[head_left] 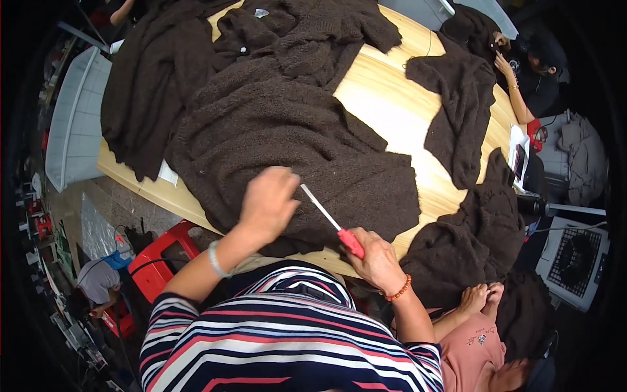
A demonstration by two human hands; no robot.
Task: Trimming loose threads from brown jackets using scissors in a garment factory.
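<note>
wooden table point(392, 98) | brown garment point(274, 130) atop | right grip point(379, 261) around red-handled tool point(350, 241) | left grip point(269, 202): can't tell

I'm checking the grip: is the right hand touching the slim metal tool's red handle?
Touching. The head view shows the right hand closed around the lower end of the red handle.

We see glare whitening the tabletop point(385, 98) right of upper centre, slight blur on the left hand point(269, 201), and dark, bent edges.
</note>
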